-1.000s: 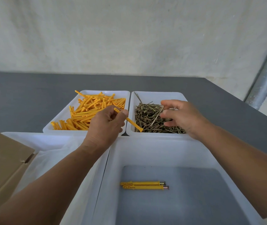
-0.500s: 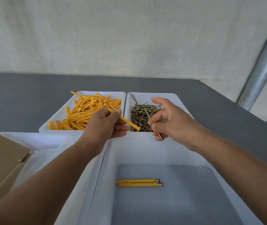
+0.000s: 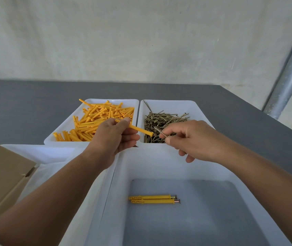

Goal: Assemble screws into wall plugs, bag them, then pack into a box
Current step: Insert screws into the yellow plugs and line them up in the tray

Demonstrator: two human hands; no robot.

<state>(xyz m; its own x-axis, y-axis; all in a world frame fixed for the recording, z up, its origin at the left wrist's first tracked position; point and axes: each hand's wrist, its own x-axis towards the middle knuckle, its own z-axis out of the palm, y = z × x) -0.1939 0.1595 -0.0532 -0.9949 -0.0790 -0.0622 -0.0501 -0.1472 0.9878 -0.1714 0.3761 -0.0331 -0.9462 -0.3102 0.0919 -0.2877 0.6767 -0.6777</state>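
Cardboard box [image 3: 1, 174] at lower left is cut off by the frame edge. Left hand [image 3: 116, 137] pinches a yellow wall plug [image 3: 140, 130], rear end hidden in the fingers. Right hand [image 3: 194, 139] pinches a screw [image 3: 160, 133], tip just beside the plug's mouth, mid-frame. Plug tray [image 3: 65, 125]: loose plugs. Screw tray [image 3: 168, 106]: loose screws. White bin [image 3: 159, 166], lower centre: two assembled plugs [image 3: 152, 199] side by side.

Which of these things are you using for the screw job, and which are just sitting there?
For the job: left hand holding a yellow plug; right hand pinching a screw; plug tray; screw tray; two finished plugs in the white bin; cardboard box.
Just there: metal pole; grey table; wall.
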